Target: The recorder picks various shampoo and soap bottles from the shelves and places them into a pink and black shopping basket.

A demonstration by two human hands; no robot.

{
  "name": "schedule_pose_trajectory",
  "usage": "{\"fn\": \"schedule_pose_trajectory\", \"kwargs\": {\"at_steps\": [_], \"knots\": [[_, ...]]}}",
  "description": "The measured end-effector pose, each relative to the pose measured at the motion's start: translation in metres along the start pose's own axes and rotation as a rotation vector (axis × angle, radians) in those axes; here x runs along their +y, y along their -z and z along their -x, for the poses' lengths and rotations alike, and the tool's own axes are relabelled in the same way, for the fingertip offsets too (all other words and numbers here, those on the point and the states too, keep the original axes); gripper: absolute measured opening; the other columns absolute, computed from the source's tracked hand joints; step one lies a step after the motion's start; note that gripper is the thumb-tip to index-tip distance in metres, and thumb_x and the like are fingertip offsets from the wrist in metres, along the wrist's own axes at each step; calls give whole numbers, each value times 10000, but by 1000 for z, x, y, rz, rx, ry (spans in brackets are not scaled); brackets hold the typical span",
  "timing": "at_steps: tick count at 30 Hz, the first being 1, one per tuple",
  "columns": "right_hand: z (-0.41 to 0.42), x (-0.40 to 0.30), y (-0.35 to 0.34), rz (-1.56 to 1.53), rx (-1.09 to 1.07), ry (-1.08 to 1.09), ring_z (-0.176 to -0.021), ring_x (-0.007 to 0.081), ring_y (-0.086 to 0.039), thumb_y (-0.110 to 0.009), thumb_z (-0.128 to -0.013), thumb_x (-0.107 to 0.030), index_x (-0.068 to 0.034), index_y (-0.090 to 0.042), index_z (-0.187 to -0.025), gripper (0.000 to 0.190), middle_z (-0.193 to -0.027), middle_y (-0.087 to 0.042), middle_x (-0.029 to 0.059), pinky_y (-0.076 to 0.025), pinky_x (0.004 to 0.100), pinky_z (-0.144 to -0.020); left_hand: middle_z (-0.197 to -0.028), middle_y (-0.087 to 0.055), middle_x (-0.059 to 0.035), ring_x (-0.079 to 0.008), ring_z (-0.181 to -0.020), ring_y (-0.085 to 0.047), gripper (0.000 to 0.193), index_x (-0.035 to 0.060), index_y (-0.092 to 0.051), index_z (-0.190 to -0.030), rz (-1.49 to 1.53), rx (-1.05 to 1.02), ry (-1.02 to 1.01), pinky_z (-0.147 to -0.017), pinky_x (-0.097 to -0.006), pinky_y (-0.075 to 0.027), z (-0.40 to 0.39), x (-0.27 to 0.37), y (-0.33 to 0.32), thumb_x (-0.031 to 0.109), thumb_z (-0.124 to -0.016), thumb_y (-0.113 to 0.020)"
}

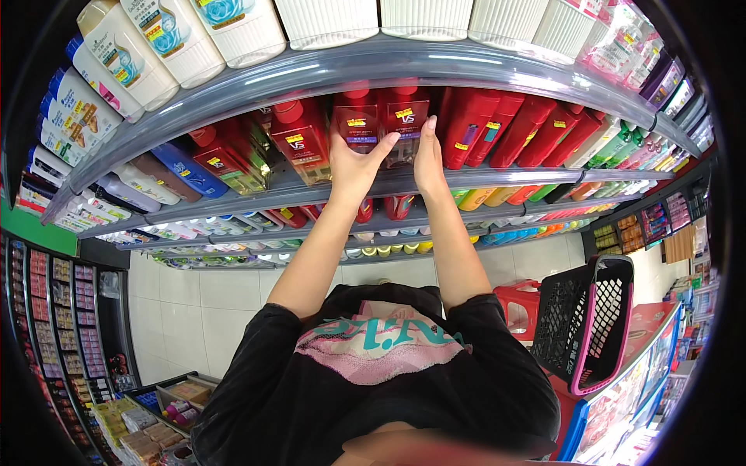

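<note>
On a store shelf, two red pump bottles stand side by side between my hands: a left red bottle [356,119] and a right red bottle [406,116]. My left hand [358,166] is at the left bottle's lower left side, its thumb pointing across towards the right bottle. My right hand [429,154] touches or nearly touches the right bottle's right side, fingers upright. Another red pump bottle with a clear lower part [300,140] stands left of my left hand. Red shampoo bottles [471,125] are lined up to the right of my right hand.
The shelf's clear front edge [373,58] curves above my hands, with white bottles [329,20] on the level above. Lower shelves hold many bottles. A black and pink shopping basket [600,326] is at the right, near a red plastic stool [518,309]. A crate with packages [175,402] is lower left.
</note>
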State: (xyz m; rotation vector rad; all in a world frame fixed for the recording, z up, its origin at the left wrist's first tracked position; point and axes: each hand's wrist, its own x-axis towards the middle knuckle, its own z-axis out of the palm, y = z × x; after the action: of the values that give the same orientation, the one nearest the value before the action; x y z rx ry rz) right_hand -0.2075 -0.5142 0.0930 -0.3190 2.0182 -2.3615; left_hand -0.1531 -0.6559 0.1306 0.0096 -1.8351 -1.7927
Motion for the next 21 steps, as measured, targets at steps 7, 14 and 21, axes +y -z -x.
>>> {"fn": "schedule_pose_trajectory", "kwargs": {"at_steps": [7, 14, 21], "knots": [[-5, -11, 0, -151, -61, -13, -1396, 263, -508, -214, -1094, -701, 53, -435, -1555, 912, -1521, -546, 197, -353, 386, -1188, -1425, -574, -219, -297, -1296, -596, 1086, -61, -334, -1548, -50, 26, 20, -1103, -406, -480, -1, -6, 1, 328, -753, -963], [-1, -19, -6, -42, 53, 24, -1369, 264, -527, -170, -1082, -724, 28, -445, -1559, 932, -1500, -567, 182, -360, 385, -1179, -1445, -556, -221, -300, -1309, -582, 1100, -58, -316, -1561, -64, 24, 30, -1113, -408, -470, -2, -10, 3, 332, -759, -960], [-15, -11, -6, -185, 20, -3, -1354, 270, -539, -156, -1066, -752, 26, -486, -1535, 966, -1479, -589, 185, -355, 396, -1183, -1419, -566, -209, -277, -1293, -587, 1066, -64, -321, -1537, 34, 22, 21, -1098, -397, -476, -2, -7, 0, 324, -772, -954]]}}
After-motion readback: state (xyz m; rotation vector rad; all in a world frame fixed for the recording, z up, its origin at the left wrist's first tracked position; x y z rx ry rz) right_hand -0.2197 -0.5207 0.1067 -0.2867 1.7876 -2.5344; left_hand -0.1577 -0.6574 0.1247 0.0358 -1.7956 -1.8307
